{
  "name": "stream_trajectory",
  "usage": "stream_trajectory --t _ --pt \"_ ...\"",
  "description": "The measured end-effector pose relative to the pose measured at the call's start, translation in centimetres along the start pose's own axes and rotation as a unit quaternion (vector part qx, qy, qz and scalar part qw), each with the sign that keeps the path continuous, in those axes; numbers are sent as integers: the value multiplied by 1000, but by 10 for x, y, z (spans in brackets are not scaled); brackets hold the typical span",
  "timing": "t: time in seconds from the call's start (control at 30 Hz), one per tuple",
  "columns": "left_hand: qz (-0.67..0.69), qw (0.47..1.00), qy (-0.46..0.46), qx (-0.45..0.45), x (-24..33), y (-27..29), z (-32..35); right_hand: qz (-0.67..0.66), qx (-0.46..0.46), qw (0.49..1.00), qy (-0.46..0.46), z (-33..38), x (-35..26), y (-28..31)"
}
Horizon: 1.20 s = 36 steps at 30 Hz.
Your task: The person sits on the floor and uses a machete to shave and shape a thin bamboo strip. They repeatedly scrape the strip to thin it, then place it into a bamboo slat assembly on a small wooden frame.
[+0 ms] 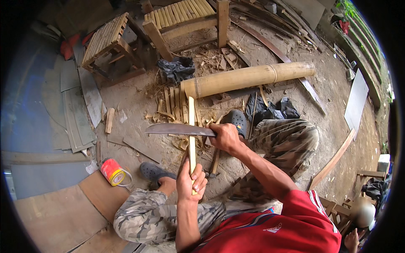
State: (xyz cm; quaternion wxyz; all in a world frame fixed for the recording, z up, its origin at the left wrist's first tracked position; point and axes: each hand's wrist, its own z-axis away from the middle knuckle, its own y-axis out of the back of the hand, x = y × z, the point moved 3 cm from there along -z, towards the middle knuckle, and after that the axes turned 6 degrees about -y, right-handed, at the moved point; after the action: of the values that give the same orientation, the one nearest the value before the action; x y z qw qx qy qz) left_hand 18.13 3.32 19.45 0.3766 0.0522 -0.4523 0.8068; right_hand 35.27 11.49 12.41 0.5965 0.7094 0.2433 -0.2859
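Note:
My left hand [191, 182] is closed around the lower part of a pale bamboo strip [192, 152], which points up and away from me. In my right hand [225, 134] is the handle of a machete [179, 129]. Its dark blade lies crosswise over the strip, tip to the left. Whether the edge bites into the strip I cannot tell. Just beyond, a thick bamboo pole [253, 78] lies on the ground, with several cut bamboo strips [172, 101] by its left end. A hammer-like tool [214, 164] is partly hidden behind my hands.
Bamboo-slat stools [181, 14] stand at the back. Shavings [168, 116] and a black plastic bag [177, 67] litter the dirt floor. A red and yellow can [113, 172] lies to the left, near boards [46, 206]. Another person's hand [351, 240] shows at the lower right.

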Motion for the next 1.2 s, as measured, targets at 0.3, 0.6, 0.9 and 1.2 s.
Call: stream_trajectory --t 0.3,0.6,0.9,1.2 --pt "-6 1000 -12 15 -3 -6 -2 -10 -73 997 -30 6 -7 0" --pt "20 999 -7 27 -8 6 -9 -35 -89 994 48 17 -22 -1" --pt "17 999 4 32 -12 1 -9 14 -69 987 148 13 -5 -10" --pt "59 997 56 17 -15 16 3 53 -52 995 70 4 14 -19"
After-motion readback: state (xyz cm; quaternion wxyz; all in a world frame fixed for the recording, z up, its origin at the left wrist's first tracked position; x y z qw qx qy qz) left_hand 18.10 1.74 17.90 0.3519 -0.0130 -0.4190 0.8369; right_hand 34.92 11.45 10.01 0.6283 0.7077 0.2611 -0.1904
